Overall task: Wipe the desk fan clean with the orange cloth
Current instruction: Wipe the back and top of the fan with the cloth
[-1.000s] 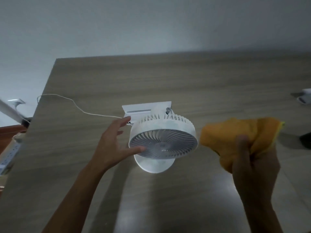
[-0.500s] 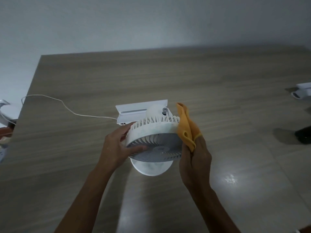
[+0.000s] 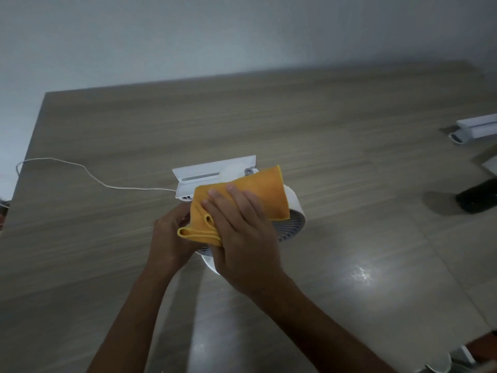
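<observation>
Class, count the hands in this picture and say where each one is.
2. The left hand holds the round white plastic desk fan at its left side; the right hand presses the folded orange cloth onto its top.

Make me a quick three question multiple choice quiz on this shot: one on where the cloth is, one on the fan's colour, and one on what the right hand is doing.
1. Where is the cloth?
A) flat on the table
B) draped over the fan
C) hung on the cord

2. What colour is the fan?
A) black
B) orange
C) white

3. What is the right hand doing?
A) pressing the cloth onto the fan
B) hanging off the table's edge
C) pulling the cord

Answers:
1 B, the cloth covers the fan's top and part of its grille.
2 C, its rim and base show white.
3 A, it lies flat on the cloth over the fan.
</observation>
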